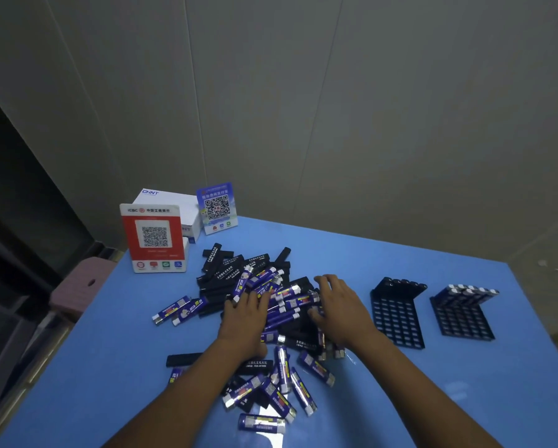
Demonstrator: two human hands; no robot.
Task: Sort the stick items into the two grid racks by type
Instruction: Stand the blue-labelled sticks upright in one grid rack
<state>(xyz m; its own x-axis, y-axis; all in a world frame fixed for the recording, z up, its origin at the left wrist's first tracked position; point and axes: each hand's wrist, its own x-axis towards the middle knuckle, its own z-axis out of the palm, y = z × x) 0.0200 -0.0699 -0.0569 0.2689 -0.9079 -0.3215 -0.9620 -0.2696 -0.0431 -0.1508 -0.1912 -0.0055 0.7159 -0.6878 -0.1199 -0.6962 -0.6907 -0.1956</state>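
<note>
At the far left corner of the blue table (116, 350) stands a red and white card sign with a QR code (153, 238). Just behind it is a white cardboard box with blue letters (171, 202), and beside the box stands a small blue card sign with another QR code (217, 208), near the far edge.

In the middle of the table lies a mixed heap of stick items: flat black sticks with white print (225, 273) mostly on the far side, and blue-purple sticks with white and silver ends (298, 388) spread across the heap and toward the near edge. Two blue-purple ones (177, 311) lie a little apart on the left side of the heap.

The left hand (243, 321) lies palm down on the heap with the fingers spread and nearly straight, resting on the sticks; I cannot tell if it holds any one. The right hand (339, 307) is also on the heap, its fingers apart and bent a little over the sticks, and a grip on any stick cannot be seen.

Toward the right edge stand two black plastic grid racks, side by side but apart. The left grid rack (397, 315) has black sticks in its far row. The right grid rack (462, 313) has sticks with white ends in its far rows.
</note>
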